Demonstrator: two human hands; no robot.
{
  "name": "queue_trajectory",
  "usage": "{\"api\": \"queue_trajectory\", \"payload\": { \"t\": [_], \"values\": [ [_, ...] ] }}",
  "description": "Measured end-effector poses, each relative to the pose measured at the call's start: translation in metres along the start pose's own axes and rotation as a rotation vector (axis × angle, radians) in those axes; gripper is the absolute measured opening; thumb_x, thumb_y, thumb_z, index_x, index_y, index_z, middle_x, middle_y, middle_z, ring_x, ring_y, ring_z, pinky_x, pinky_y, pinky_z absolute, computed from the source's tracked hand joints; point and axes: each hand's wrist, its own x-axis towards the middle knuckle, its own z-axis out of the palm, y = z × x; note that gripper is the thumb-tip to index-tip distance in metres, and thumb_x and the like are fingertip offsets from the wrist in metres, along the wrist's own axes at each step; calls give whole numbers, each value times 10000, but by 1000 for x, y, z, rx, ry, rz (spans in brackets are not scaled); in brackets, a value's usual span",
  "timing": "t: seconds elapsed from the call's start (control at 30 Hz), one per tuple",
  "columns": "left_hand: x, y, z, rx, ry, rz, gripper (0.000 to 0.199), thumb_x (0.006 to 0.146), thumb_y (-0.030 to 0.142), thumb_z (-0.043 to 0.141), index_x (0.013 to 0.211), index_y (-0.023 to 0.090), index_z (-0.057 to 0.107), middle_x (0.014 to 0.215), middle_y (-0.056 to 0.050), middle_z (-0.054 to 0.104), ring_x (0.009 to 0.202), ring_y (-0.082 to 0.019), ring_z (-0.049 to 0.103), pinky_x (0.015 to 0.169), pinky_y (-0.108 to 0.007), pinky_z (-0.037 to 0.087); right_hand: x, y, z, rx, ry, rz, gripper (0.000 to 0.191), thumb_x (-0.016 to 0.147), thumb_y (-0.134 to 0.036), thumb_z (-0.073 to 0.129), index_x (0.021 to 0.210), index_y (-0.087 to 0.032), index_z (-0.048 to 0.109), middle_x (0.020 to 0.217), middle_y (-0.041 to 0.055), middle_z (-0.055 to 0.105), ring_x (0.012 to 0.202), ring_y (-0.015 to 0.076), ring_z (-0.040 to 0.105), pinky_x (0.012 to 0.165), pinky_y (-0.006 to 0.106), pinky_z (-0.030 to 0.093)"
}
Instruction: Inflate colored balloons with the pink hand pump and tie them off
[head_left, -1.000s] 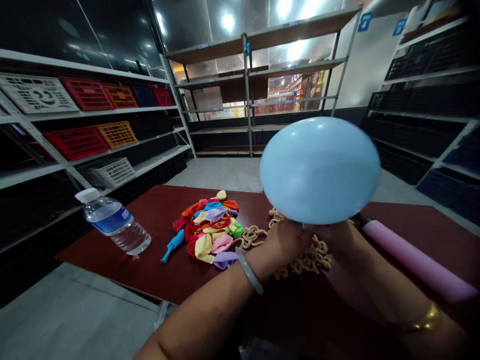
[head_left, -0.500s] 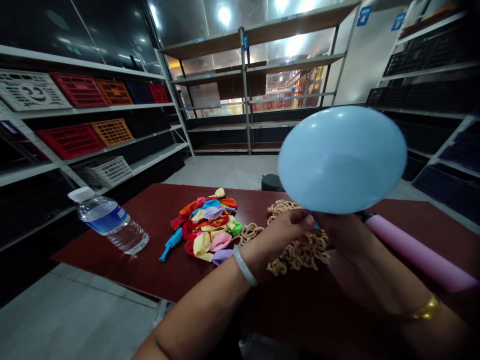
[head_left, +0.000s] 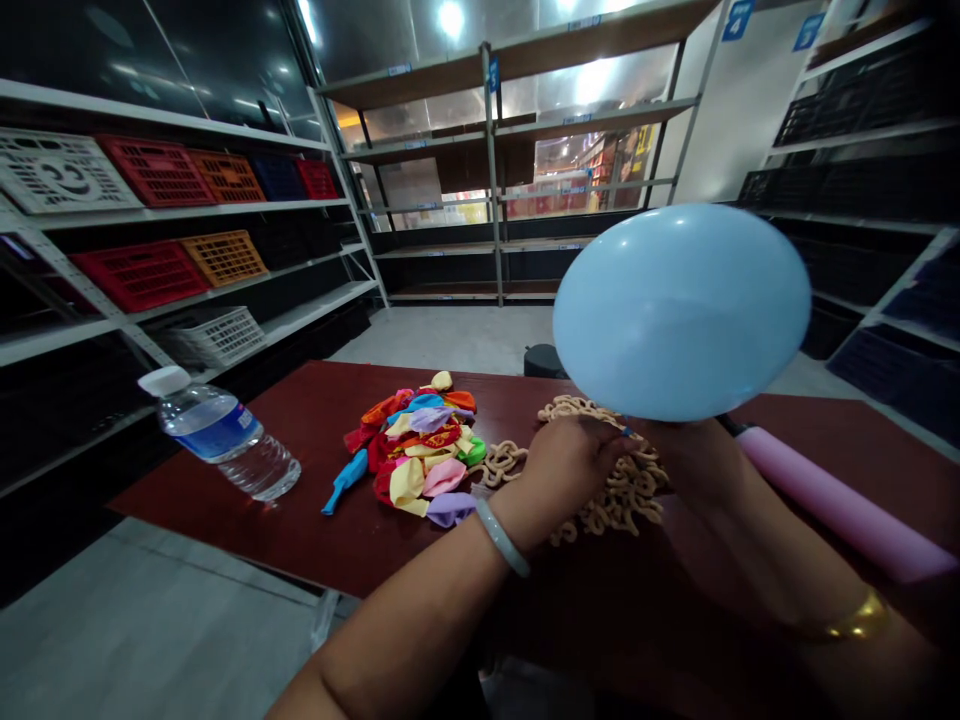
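An inflated light blue balloon (head_left: 682, 312) stands above my hands, its neck pointing down between them. My left hand (head_left: 571, 462), with a pale bangle on the wrist, is closed and pinches a bit of blue at the neck. Just under the balloon, my right hand (head_left: 694, 465) is closed around the neck area; its fingers are mostly hidden and dark. Beneath both hands lies a heap of tan rubber-like rings (head_left: 622, 490). To the left is a pile of uninflated balloons (head_left: 420, 445) in many colours.
A water bottle (head_left: 225, 430) stands at the left of the dark red table (head_left: 300, 545). A pink cylinder (head_left: 840, 500), probably a pump, lies at the right. Shelves with crates (head_left: 154, 170) line the left wall; a metal rack (head_left: 495, 190) stands behind.
My left hand has turned over, its back now facing up, with the fingers drawn in at the balloon's neck. My right hand and the balloon have barely moved.
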Motion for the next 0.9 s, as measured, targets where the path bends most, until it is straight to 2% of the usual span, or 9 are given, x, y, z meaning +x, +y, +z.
{"api": "queue_trajectory", "payload": {
  "t": [0.07, 0.2, 0.33, 0.43, 0.47, 0.57, 0.67, 0.8, 0.9],
  "values": [
    [0, 1, 1, -173, -12, -42, 367, 885, 457, 555, 674, 177, 662, 691, -44, 637, 690, -155, 551, 684, -283, 389, -2, -4, 2, 9, -49, 102, 403, 585, -337, 825, 942, -184, 721, 929, 59, 745, 933, 259, 646, 826, 362, 496],
    [4, -5, -4, -847, 60, -220, 395, 832, 514, 602, 657, 160, 607, 626, -3, 567, 575, -92, 483, 569, -226, 362, 3, -13, -11, -22, -221, 249, 379, 572, -397, 817, 859, -163, 736, 827, 83, 738, 799, 237, 658, 790, 370, 504],
    [13, -13, -23, -1148, 267, -277, 349, 773, 459, 698, 670, 142, 593, 641, 18, 543, 555, -50, 457, 508, -178, 317, 23, -19, -55, -289, -54, 252, 463, 573, -439, 811, 955, -191, 724, 745, 64, 717, 650, 203, 623, 662, 352, 494],
    [18, -17, -33, -1237, 374, -310, 296, 724, 384, 767, 704, 138, 602, 661, 24, 557, 567, -40, 477, 522, -159, 352, 38, -23, -95, -753, 199, 77, 389, 660, -496, 726, 926, -212, 731, 743, 55, 707, 672, 197, 610, 627, 323, 435],
    [19, -18, -34, -1257, 397, -316, 283, 712, 357, 782, 708, 139, 601, 663, 26, 560, 565, -39, 478, 526, -157, 362, 41, -23, -106, -952, 202, 73, 342, 700, -499, 684, 896, -223, 735, 743, 52, 705, 687, 200, 611, 624, 321, 417],
    [20, -20, -33, -1263, 427, -313, 259, 721, 321, 780, 702, 141, 594, 652, 27, 562, 544, -38, 470, 509, -162, 363, 48, -23, -128, -1362, -70, 248, 247, 768, -453, 614, 827, -250, 739, 755, 50, 710, 692, 205, 619, 609, 327, 391],
    [19, -21, -31, -1218, 421, -312, 265, 735, 340, 764, 691, 143, 593, 644, 20, 566, 533, -42, 461, 488, -169, 347, 49, -15, -134, -1443, -250, 392, 207, 706, -407, 679, 646, -213, 716, 693, 94, 691, 618, 220, 607, 581, 349, 381],
    [19, -21, -28, -1175, 382, -324, 291, 721, 374, 774, 701, 139, 603, 663, 13, 573, 568, -46, 482, 523, -165, 364, 46, 3, -126, -1481, -252, 434, 261, 605, -368, 753, 470, -192, 615, 584, 113, 631, 512, 218, 567, 531, 357, 362],
    [19, -22, -26, -1125, 346, -338, 331, 745, 429, 745, 703, 131, 607, 658, 7, 573, 558, -48, 468, 506, -162, 342, 44, 8, -117, -1487, -213, 333, 233, 558, -285, 754, 435, -198, 576, 526, 77, 594, 463, 192, 541, 509, 334, 364]
  ]
}}
